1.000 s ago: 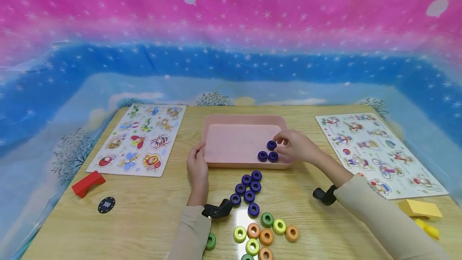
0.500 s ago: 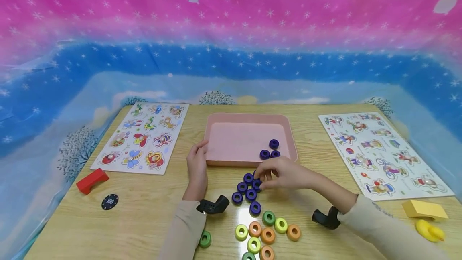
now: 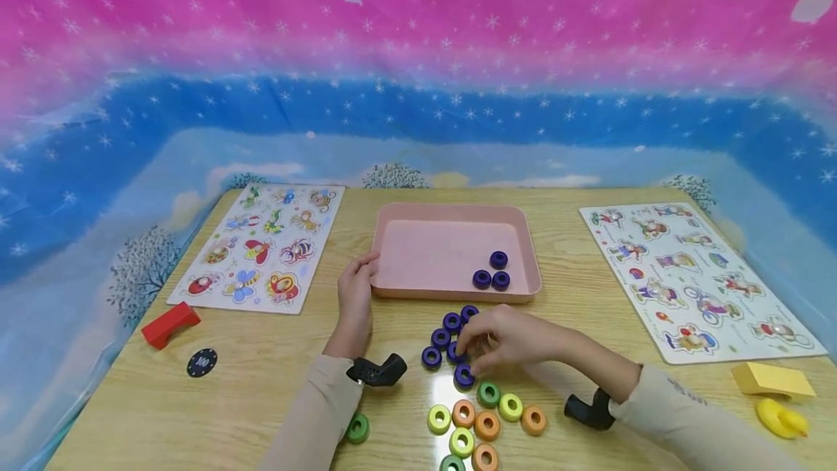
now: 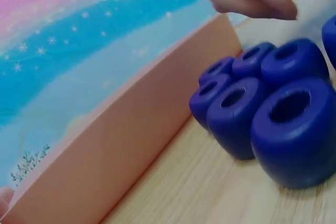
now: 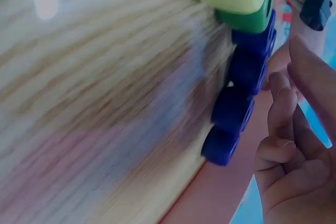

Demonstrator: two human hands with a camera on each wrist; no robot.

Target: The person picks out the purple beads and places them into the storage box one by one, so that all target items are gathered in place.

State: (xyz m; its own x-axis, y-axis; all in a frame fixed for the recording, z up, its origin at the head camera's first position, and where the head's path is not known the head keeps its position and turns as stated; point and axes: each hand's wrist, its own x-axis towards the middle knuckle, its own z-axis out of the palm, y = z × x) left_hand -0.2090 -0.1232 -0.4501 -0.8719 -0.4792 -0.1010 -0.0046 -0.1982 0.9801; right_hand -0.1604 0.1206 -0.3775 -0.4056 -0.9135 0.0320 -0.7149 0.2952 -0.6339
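Observation:
My left hand (image 3: 355,295) holds the left side of a shallow pink tray (image 3: 458,296), fingertips at its rim. In the left wrist view only a fingertip (image 4: 5,199) shows beside the tray wall (image 4: 136,114). Three dark purple rings (image 3: 499,260) lie in the tray's front right corner. My right hand (image 3: 513,340) hovers over several more purple rings (image 3: 431,357) in front of the tray, hiding some of them. Its fingers are loosely bent, and the right wrist view shows nothing between the fingers (image 5: 286,150). A purple ring (image 3: 464,376) sits just below its thumb.
Green, yellow and orange rings (image 3: 487,425) lie nearer the front edge. Puzzle boards stand left (image 3: 261,246) and right (image 3: 700,278). A red block (image 3: 170,324) and a black chip (image 3: 202,363) lie left; a yellow block (image 3: 774,381) and yellow duck (image 3: 781,419) lie right.
My right hand has left the ring in the tray and come down toward the front, over the purple rings on the table. My left hand has stayed at the tray's side.

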